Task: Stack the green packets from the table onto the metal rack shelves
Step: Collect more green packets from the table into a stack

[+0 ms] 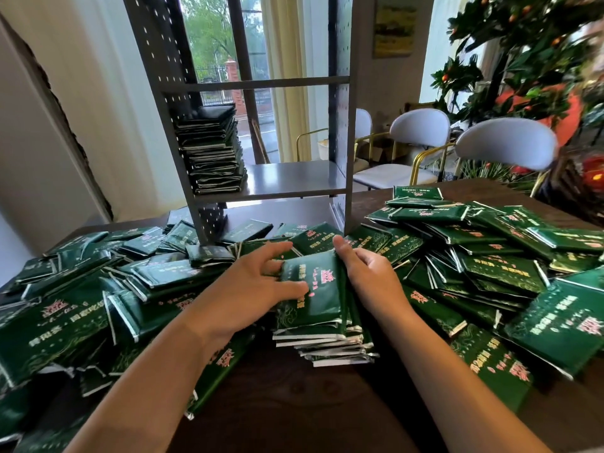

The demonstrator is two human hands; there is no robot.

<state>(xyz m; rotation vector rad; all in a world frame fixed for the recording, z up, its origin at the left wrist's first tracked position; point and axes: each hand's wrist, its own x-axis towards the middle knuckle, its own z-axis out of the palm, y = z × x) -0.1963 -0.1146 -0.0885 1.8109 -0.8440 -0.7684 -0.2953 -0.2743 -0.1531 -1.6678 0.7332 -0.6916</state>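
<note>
Green foil packets lie heaped across the dark wooden table (pixel 294 397). In front of me stands a small stack of green packets (pixel 313 299), squared up at the table's middle. My left hand (pixel 248 289) holds the stack's left side, thumb lying on the top packet. My right hand (pixel 369 273) grips its right side, thumb hooked over the far edge. Behind it stands the grey metal rack (pixel 294 181). A tall pile of packets (pixel 212 152) sits at the left of its lower shelf; the rest of that shelf is bare.
Loose packets are piled left (pixel 81 302) and right (pixel 506 256) of the stack and around the rack's feet. White chairs (pixel 503 145) stand behind the table at the right, beside a plant (pixel 523 60). A window is behind the rack.
</note>
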